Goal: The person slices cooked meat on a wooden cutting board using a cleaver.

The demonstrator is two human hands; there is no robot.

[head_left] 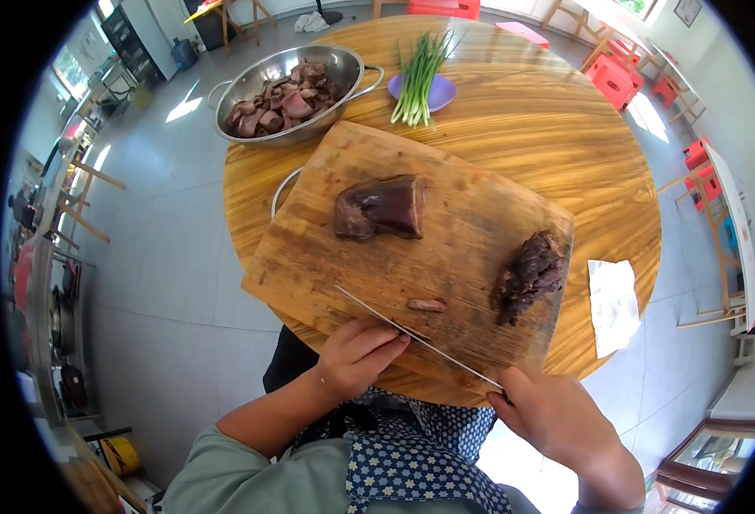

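Head view: dark meat chunk (382, 208) lay on wooden cutting board (305, 253).
Right hand (557, 415): closed around the knife (455, 359) by its handle.
Left hand (356, 358): half-curled at the knife; any hold was unclear.

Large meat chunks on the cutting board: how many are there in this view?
2. The smooth chunk lies nearer the middle of the cutting board; the rough chunk lies near its right edge. No large one appears hidden.
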